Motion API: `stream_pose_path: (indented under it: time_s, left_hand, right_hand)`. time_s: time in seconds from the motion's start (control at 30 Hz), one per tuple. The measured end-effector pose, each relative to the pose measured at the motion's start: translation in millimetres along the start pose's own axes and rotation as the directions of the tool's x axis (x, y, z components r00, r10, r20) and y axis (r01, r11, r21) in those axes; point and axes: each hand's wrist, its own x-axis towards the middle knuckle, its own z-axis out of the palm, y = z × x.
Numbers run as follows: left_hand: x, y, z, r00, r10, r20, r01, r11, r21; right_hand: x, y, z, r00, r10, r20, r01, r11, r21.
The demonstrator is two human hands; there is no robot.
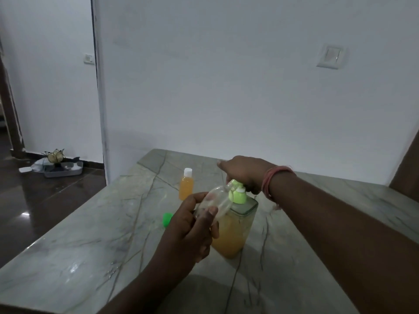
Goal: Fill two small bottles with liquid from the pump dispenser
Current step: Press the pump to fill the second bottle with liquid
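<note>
Left hand [190,225] grips a tilted, clear, empty small plastic bottle [213,201], mouth at the pump's green nozzle.
Right hand [246,172] closes down over the head of the square clear dispenser of orange liquid [233,232] on the grey marble desk [102,234]. Behind stands a filled, white-capped orange bottle [186,186]; a loose green cap [167,219] lies nearby.

Marble table [95,234] under pump dispenser [235,227], capped orange bottle [186,185], green cap [167,219].
</note>
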Motion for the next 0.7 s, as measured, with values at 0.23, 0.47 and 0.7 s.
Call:
stream_pose_path:
  time_s: [0.23, 0.47, 0.7]
  left_hand:
    - [10, 4, -9, 0.999, -0.017, 0.028, 0.013, 0.994, 0.113]
    - [17, -2, -15, 1.0, 0.001, -0.02, 0.002, 0.99, 0.139]
    - [15, -9, -9, 0.993, 0.091, -0.07, -0.065, 0.949, 0.308]
  right_hand:
    - [7, 4, 2, 1.0, -0.018, -0.012, 0.018, 1.0, 0.013]
    - [11, 7, 10, 0.993, -0.03, -0.112, 0.045, 0.99, 0.136]
    - [9, 0, 1, 0.996, -0.028, -0.088, 0.035, 0.996, 0.083]
